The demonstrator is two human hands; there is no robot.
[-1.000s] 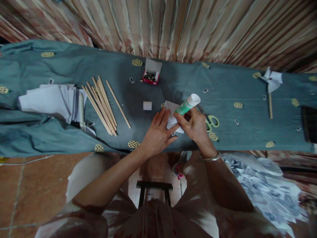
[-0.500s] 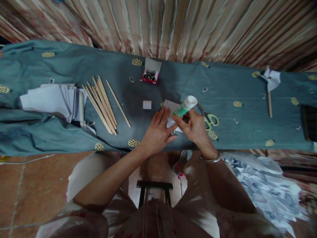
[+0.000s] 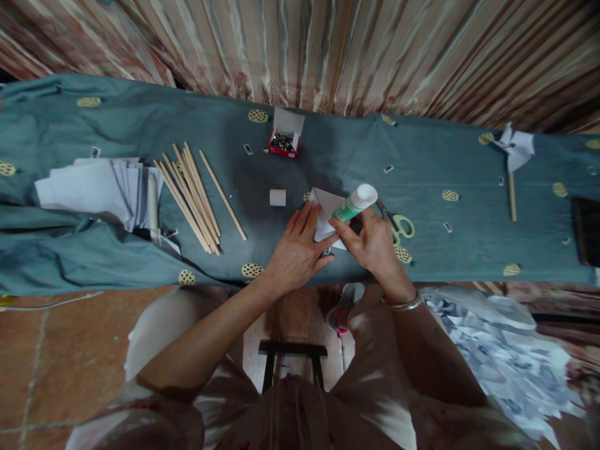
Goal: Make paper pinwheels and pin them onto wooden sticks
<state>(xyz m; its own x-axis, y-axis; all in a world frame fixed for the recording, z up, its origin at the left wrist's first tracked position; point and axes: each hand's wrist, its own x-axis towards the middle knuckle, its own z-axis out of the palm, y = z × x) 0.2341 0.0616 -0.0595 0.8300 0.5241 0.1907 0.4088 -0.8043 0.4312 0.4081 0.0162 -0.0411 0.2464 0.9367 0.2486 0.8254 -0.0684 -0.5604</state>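
The left hand (image 3: 297, 253) lies palm down with its fingers parted; it grips nothing, and its fingertips rest on the left side of a folded sheet of white paper (image 3: 328, 203). Its index finger points across the near part of the sheet, close to the right thumb.

The right hand (image 3: 372, 240) is closed about a green and white glue stick (image 3: 354, 203), thumb on the near side. The stick is tilted, its white end raised away from the paper to the right; its lower end is over the sheet, and whether it touches cannot be told. A metal bangle (image 3: 403, 304) is on the right wrist.

Just right of the right fingers are scissors (image 3: 402, 226) with pale green handles, partly hidden by the hand. Just left of the left fingertips lies a short white cylinder (image 3: 277, 197). Beyond those fingertips stands an open red box (image 3: 282, 150) containing small metallic pieces. Farther left of the left fingers are a single wooden stick (image 3: 222, 195), a bundle of sticks (image 3: 190, 200) and a stack of paper (image 3: 89, 187). Well to the right of the right fingers lies a white pinwheel (image 3: 518, 153). All rest on a green cloth (image 3: 422, 162).
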